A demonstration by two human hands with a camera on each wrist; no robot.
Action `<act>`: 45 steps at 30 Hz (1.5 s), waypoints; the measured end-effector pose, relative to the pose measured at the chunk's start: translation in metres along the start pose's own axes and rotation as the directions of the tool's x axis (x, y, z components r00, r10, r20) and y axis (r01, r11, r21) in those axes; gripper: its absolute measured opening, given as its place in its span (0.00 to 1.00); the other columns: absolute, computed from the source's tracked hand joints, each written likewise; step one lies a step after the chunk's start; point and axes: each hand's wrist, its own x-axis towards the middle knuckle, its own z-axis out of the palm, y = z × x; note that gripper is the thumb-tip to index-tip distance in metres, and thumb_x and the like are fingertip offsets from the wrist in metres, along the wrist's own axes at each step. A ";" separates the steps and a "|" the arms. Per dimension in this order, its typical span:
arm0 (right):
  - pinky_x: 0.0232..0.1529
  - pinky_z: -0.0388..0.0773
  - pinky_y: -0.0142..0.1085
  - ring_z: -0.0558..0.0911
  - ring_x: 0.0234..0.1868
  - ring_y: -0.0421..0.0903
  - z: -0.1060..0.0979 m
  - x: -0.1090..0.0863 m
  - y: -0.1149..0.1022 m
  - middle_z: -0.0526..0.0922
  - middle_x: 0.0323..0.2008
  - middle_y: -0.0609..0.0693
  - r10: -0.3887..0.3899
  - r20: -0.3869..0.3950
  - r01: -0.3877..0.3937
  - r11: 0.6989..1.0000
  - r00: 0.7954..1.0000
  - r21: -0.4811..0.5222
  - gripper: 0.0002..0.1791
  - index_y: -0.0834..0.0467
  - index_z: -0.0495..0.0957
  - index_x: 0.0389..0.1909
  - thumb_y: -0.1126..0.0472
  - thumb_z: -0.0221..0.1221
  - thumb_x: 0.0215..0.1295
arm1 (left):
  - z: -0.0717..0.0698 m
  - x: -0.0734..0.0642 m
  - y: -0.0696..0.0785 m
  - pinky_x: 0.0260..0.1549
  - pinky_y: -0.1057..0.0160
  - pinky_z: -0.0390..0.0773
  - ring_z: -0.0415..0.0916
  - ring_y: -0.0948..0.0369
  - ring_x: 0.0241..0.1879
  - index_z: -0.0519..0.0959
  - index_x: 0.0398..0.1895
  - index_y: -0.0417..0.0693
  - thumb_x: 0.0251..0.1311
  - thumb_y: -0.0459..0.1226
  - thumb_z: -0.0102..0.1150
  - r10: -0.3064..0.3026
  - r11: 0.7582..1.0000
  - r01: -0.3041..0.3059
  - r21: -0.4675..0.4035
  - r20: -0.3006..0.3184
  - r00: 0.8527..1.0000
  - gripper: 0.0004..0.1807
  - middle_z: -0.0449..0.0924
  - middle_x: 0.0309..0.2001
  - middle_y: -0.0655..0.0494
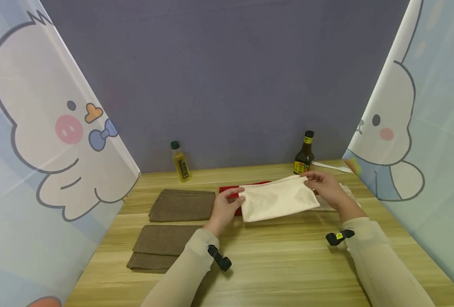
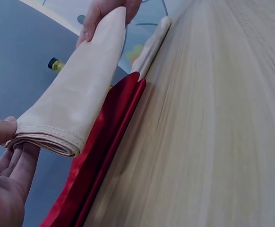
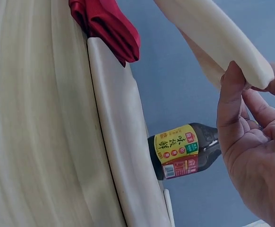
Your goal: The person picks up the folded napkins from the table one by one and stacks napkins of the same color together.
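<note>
A folded cream cloth (image 1: 275,198) is held up off the table between both hands, its layered, stitched edge showing in the left wrist view. My left hand (image 1: 227,207) pinches its left end, thumb on top and fingers underneath. At the other end, my right hand (image 1: 327,189) grips the far right corner between thumb and fingers. Below the held cloth lies a folded red cloth (image 2: 109,142), partly hidden by it in the head view. Beside the red one, another folded cream cloth (image 3: 123,127) rests on the table at the right.
Two folded brown cloths, a back one (image 1: 182,205) and a front one (image 1: 163,243), lie at the left. An oil bottle (image 1: 181,164) with a green cap and a dark sauce bottle (image 1: 304,155) stand along the back. A white plastic utensil (image 1: 332,166) lies at the back right.
</note>
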 end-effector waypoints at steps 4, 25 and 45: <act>0.29 0.73 0.40 0.68 0.27 0.41 -0.004 0.000 0.002 0.74 0.39 0.52 0.000 -0.005 0.000 1.000 1.000 0.012 0.23 0.65 0.74 0.69 0.59 0.58 0.80 | 0.004 0.002 0.000 0.38 0.64 0.82 0.85 0.57 0.47 0.86 0.59 0.50 0.69 0.36 0.69 -0.005 1.000 0.005 -0.012 0.012 1.000 0.17 0.80 0.62 0.53; 0.33 0.78 0.34 0.74 0.34 0.39 -0.023 -0.018 0.023 0.74 0.42 0.50 0.025 -0.119 -0.029 0.999 0.993 -0.033 0.23 0.67 0.74 0.67 0.56 0.58 0.80 | 0.041 0.010 -0.008 0.45 0.62 0.86 0.84 0.57 0.49 0.84 0.62 0.48 0.61 0.21 0.68 -0.059 0.988 0.069 -0.137 0.074 0.995 0.26 0.80 0.60 0.50; 0.34 0.78 0.28 0.75 0.40 0.34 -0.017 -0.025 0.036 0.75 0.47 0.52 -0.031 -0.239 0.018 0.998 0.970 -0.055 0.22 0.70 0.76 0.65 0.60 0.58 0.80 | 0.065 0.013 -0.007 0.45 0.63 0.85 0.84 0.58 0.48 0.84 0.61 0.49 0.65 0.25 0.69 -0.025 0.990 0.022 -0.139 -0.017 1.000 0.23 0.78 0.63 0.57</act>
